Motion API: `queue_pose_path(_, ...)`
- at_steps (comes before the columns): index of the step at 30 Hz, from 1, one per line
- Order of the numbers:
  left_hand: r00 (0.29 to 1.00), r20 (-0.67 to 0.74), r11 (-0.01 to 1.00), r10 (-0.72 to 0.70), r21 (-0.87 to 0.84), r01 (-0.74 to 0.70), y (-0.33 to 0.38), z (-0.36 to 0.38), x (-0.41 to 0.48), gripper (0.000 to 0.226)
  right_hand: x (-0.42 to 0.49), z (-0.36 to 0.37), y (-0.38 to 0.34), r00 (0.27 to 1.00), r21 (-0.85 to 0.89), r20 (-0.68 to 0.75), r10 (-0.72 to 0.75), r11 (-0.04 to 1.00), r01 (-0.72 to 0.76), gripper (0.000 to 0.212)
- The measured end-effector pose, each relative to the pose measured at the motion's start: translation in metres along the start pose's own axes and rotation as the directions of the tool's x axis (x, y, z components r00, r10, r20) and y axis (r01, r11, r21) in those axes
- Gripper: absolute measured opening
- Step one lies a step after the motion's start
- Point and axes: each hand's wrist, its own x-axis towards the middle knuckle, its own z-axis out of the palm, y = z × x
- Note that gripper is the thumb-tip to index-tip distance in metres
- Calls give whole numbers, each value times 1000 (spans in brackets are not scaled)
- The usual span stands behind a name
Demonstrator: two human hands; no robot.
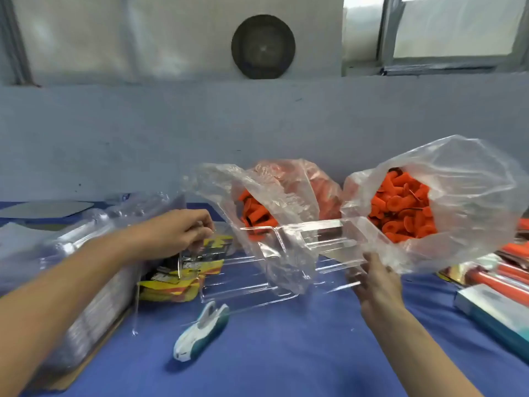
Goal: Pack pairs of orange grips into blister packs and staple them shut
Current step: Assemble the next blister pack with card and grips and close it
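Right hand (378,282) grips the empty clear blister pack (315,239), long axis running left-right above the tabletop. Left hand (183,233) pinches yellow cards (183,279). Left bag (289,193) and right bag (475,196) hold orange grips (400,207).

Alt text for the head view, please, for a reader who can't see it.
The right hand holds an open clear blister pack up over the blue table, while the left hand reaches into a stack of yellow cards. Two clear bags of orange grips stand behind; a white-and-teal stapler lies in front.
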Motion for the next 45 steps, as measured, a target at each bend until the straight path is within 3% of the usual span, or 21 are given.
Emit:
queue_pose_path(3,996,85,999,26,-31,-23,17,60,17,15,19,-51,0,947,-273,-291,-139,960,57,54)
queue_pose_path(5,987,151,997,53,-57,-45,26,97,29,14,26,-80,-1,894,-395,-377,-241,915,80,73)
queue_pose_path(9,975,200,990,94,-125,-69,42,154,48,14,31,-122,-8,776,-544,-457,-435,827,143,83)
queue_pose_path(13,971,200,988,134,-109,-114,50,190,65,17,28,-140,-7,671,-784,-333,-662,590,194,98)
queue_pose_path(17,979,173,993,110,-51,-102,46,208,72,22,25,-141,-3,549,-861,-209,-809,418,288,85)
queue_pose_path(20,991,103,996,80,36,-84,48,213,69,9,19,-129,6,533,-865,78,-842,208,456,68)
queue_pose_path(23,995,-47,996,84,48,-81,56,215,61,25,10,-102,22,513,-706,458,-726,53,706,55)
queue_pose_path(27,992,-91,995,92,-34,-95,68,221,40,30,10,-65,40,636,-668,719,-279,-27,743,44)
queue_pose_path(30,993,-45,993,112,-19,-113,71,229,25,40,20,-54,61,668,-659,744,-21,-184,729,44)
queue_pose_path(33,994,38,993,106,55,-108,67,241,21,47,27,-51,75,719,-680,684,121,-251,689,45)
queue_pose_path(40,995,-14,995,99,24,-99,64,246,18,44,34,-46,81,725,-651,663,186,-335,681,45)
queue_pose_path(43,981,-191,989,43,-130,-69,58,233,25,39,32,-44,78,721,-634,674,162,-374,677,46)
queue_pose_path(45,911,-407,988,-67,-155,3,42,218,31,28,31,-41,74,711,-633,690,132,-367,682,47)
